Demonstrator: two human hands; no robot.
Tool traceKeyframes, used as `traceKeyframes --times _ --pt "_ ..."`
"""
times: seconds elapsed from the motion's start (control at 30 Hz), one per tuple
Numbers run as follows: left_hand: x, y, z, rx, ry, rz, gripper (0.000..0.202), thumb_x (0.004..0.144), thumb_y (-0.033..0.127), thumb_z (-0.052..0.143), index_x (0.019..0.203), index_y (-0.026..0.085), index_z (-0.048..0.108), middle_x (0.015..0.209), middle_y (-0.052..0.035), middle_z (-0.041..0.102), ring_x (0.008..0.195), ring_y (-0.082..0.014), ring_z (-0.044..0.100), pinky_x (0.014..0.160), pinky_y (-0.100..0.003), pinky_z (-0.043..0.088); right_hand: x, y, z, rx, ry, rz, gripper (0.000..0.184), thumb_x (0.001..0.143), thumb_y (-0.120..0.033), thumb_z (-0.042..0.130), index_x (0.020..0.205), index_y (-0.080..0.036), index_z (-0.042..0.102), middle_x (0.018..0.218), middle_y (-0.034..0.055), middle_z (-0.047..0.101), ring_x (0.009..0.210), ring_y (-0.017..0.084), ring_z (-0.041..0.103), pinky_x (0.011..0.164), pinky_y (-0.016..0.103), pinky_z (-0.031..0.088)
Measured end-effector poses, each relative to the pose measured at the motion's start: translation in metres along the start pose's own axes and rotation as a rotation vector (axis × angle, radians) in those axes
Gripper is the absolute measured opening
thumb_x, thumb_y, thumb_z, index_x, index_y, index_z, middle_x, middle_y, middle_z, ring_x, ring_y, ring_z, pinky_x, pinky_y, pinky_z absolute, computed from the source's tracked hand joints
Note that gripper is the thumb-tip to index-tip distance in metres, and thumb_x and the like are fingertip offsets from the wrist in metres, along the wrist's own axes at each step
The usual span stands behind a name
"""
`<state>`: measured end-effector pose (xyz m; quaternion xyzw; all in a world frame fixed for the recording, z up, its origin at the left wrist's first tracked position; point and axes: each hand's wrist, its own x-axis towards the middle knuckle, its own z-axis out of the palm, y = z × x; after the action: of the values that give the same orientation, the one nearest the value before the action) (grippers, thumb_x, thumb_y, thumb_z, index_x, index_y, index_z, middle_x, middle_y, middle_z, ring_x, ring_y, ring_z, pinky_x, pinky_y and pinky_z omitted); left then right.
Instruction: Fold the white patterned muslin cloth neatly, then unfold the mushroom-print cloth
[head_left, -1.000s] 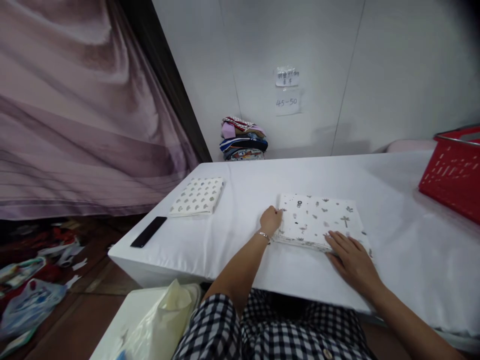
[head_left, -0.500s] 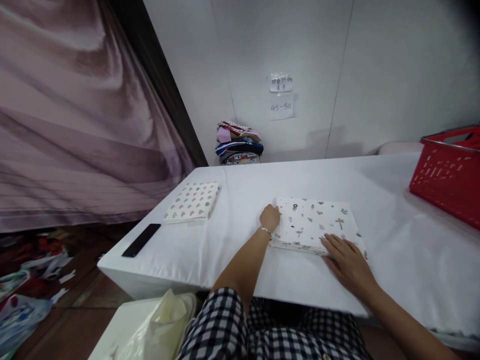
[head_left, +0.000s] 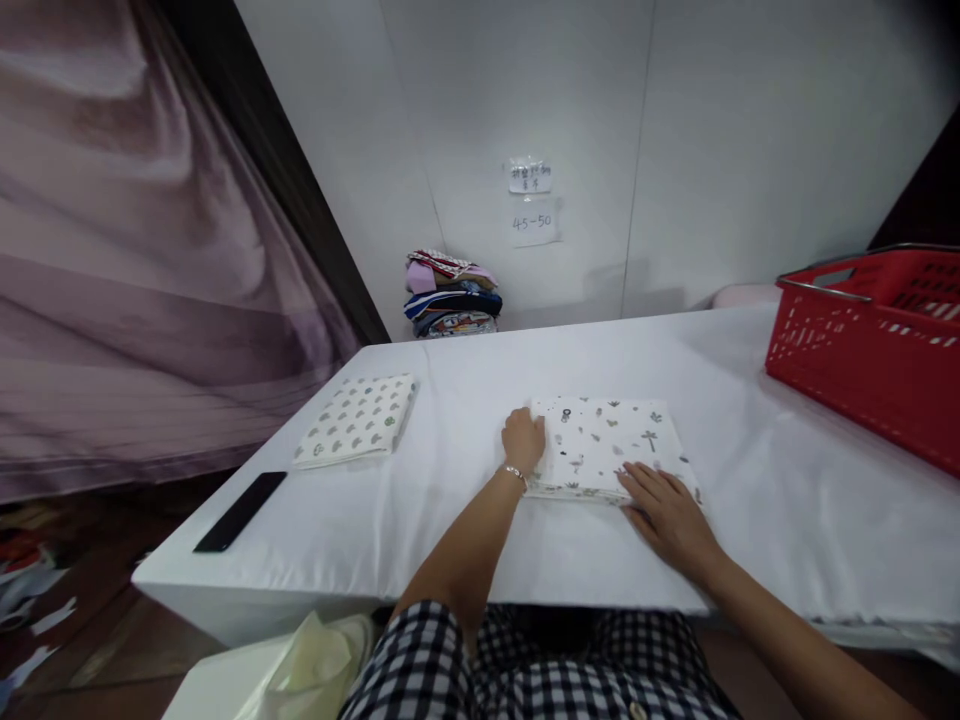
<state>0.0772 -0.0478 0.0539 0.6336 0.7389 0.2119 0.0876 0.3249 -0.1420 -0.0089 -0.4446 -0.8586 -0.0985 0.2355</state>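
Head camera looks forward and down over table [head_left: 750, 420]

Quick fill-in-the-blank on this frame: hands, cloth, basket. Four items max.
1. The basket on the table is ___ in colour.
2. The bracelet sits on the ___ wrist.
3. The right hand lies on the near ___ corner of the printed folded cloth.
4. The left hand touches that cloth's ___ edge.
Missing words: red; left; right; left.
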Motion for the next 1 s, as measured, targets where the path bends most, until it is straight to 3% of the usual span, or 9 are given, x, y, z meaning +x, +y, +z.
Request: traceKeyframes --times 0.1,0.23,0.43,0.57,0.8,1.0 --pt "-0.023 -0.002 0.002 0.012 0.040 0.294 0.042 0.089 0.039 0.041 0.125 0.017 0.045 0.137 -0.0128 0.043 0.130 -0.0238 0.034 0.106 -0.040 0.026 -0.001 -0.001 -0.001 -0.006 -0.012 0.002 0.046 0.089 -0.032 0.043 0.134 -0.023 0.043 0.136 0.0081 0.046 0.125 0.024 0.041 0.101 0.046 0.034" --pt "-0.048 -0.012 0.013 0.066 -0.096 0.480 0.047 0.089 0.047 0.038 0.128 0.020 0.044 0.143 -0.0090 0.038 0.134 -0.0250 0.026 0.109 -0.045 0.020 0.001 -0.002 -0.003 0.026 -0.056 0.027 0.046 0.089 -0.034 0.042 0.134 -0.024 0.043 0.138 0.0082 0.045 0.126 0.025 0.040 0.101 0.048 0.033" --pt "-0.048 -0.016 0.018 0.119 -0.067 0.495 0.045 0.090 0.044 0.038 0.128 0.020 0.045 0.141 -0.0089 0.040 0.134 -0.0258 0.027 0.110 -0.047 0.019 0.038 -0.013 -0.016 0.158 -0.230 0.140 0.055 0.091 -0.051 0.034 0.138 -0.024 0.037 0.142 0.0086 0.038 0.131 0.025 0.034 0.104 0.052 0.029" --pt "-0.048 -0.015 0.017 0.127 -0.063 0.501 0.045 0.091 0.044 0.037 0.128 0.021 0.045 0.142 -0.0081 0.040 0.134 -0.0255 0.027 0.110 -0.047 0.020 0.054 -0.014 -0.012 0.130 -0.291 0.100 0.057 0.090 -0.053 0.033 0.138 -0.023 0.037 0.144 0.0096 0.034 0.134 0.027 0.028 0.106 0.054 0.024" --pt "-0.050 -0.017 0.018 0.179 -0.090 0.475 0.049 0.092 0.048 0.029 0.133 0.023 0.041 0.145 -0.0047 0.035 0.136 -0.0238 0.023 0.110 -0.051 0.018 0.021 -0.001 -0.013 0.093 -0.394 0.064 0.061 0.089 -0.056 0.032 0.140 -0.024 0.033 0.147 0.0076 0.027 0.136 0.027 0.023 0.108 0.052 0.023" --pt "-0.049 -0.015 0.015 0.201 -0.133 0.444 0.050 0.092 0.047 0.027 0.135 0.024 0.038 0.147 -0.0034 0.031 0.137 -0.0231 0.021 0.108 -0.051 0.022 -0.019 0.025 -0.027 0.155 -0.303 0.271 0.058 0.090 -0.054 0.032 0.139 -0.025 0.036 0.146 0.0037 0.029 0.136 0.026 0.021 0.108 0.052 0.023"
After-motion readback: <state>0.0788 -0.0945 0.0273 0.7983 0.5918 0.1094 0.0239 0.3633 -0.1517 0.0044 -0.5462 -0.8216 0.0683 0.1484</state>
